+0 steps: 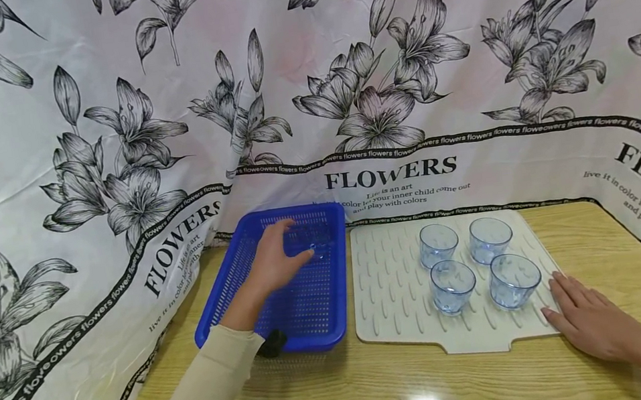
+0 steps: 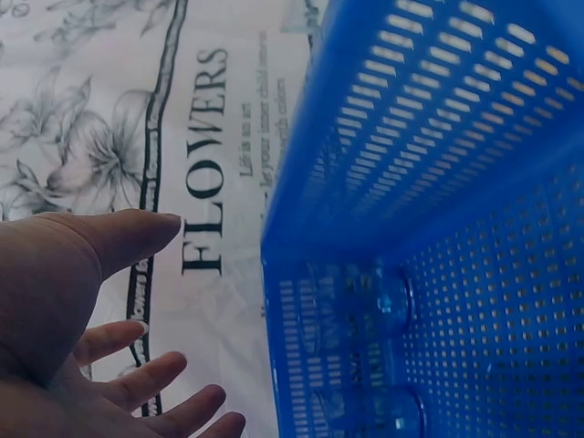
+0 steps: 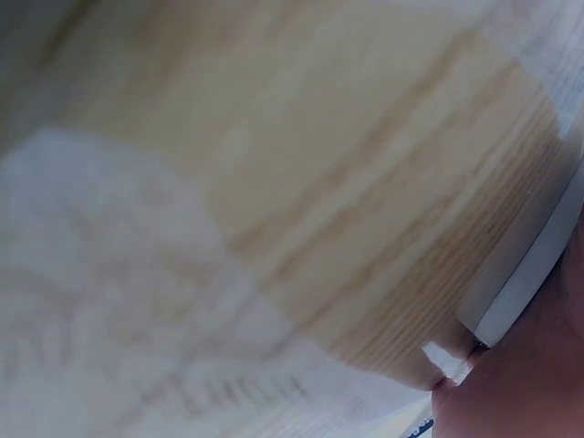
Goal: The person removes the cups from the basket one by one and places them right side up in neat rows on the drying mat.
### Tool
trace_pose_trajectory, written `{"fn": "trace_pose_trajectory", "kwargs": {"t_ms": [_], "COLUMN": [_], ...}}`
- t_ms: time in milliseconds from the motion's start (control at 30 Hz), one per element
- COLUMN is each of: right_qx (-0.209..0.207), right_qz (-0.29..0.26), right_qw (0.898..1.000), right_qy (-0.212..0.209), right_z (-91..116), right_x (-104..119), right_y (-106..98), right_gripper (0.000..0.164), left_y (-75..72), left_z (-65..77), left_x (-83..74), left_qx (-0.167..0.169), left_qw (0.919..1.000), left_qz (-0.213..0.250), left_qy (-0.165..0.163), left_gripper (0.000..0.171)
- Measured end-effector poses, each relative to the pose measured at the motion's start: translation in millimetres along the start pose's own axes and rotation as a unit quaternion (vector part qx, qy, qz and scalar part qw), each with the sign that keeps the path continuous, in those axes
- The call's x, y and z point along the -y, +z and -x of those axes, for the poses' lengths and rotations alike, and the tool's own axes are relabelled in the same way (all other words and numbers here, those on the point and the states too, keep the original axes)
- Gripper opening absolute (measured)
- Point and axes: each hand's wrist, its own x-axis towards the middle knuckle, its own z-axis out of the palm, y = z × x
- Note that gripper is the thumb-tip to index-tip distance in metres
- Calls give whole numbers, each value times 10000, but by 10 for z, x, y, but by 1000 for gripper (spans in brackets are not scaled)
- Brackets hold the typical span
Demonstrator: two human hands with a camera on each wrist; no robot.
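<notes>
My left hand [image 1: 276, 260] hovers over the blue plastic basket [image 1: 343, 278], thumb and fingers spread apart and nothing between them. At the basket's far end lie two clear glasses, one glass [image 2: 394, 299] above the other glass [image 2: 406, 411] in the left wrist view; in the head view they show faintly beside the thumb. My right hand [image 1: 594, 319] rests at the right edge of the white ridged drying mat [image 1: 392, 285], fingers extended. Several bluish clear glasses stand upright on the mat, among them a front right glass [image 1: 515, 282] nearest that hand.
Basket and mat sit side by side on a wood-grain table [image 1: 376, 388]. A flower-printed cloth [image 1: 382, 117] hangs behind and along both sides, close to the basket's far rim. A small black object [image 1: 272, 343] shows at my left wrist by the basket's near rim.
</notes>
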Motion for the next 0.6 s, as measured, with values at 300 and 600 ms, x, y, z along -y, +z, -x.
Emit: {"fn": "trace_pose_trajectory", "kwargs": {"t_ms": [300,600], "right_qx": [10,-56], "right_qz": [14,115], "right_qw": [10000,9999], "right_qy": [33,4], "right_z": [4,15], "right_x": [27,91], "right_y": [-23,-78], "right_gripper": [75,73], "left_y": [-62,-62], "left_z": [-77,-176], "left_x": [156,337], "left_qx": [-48,-76], "left_qw": [9995,9982], "left_qz": [-208,-159], "left_qy": [-216,-575], "left_gripper": [78,84]}}
